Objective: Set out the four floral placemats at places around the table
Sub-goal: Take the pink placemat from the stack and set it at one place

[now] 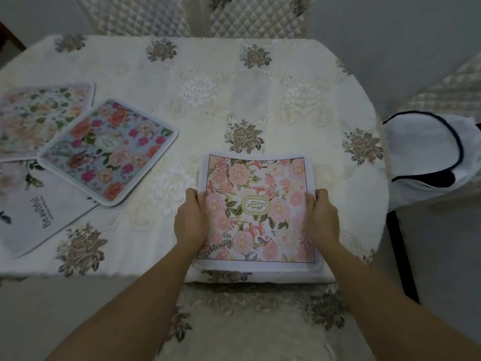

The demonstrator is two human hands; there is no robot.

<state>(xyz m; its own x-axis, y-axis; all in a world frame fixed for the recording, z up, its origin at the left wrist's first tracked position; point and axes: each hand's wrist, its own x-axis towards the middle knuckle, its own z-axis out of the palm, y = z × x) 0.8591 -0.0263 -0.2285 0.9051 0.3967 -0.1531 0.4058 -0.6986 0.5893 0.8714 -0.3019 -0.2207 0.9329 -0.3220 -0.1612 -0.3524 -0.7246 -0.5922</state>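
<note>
The left hand [191,220] and the right hand [321,217] are gripping the side edges of the pink peony-print square fabric placemat [257,178], thumbs lying on top. It is lying just inside the near edge of the cream embroidered-cloth bench [260,105], and its gold oval label [253,205] is reading "GARDEN". At the left, three more mats are overlapping: a blue rose-print placemat [109,152] on top, a pale pastel floral placemat [39,118] behind it, and a white placemat [44,212] printed "Beautiful". Bare cloth is stretching across the far and right sides. A quilted chair [234,16] is standing beyond, and a white dark-trimmed cloth item [429,152] is sitting just off the right edge.
</note>
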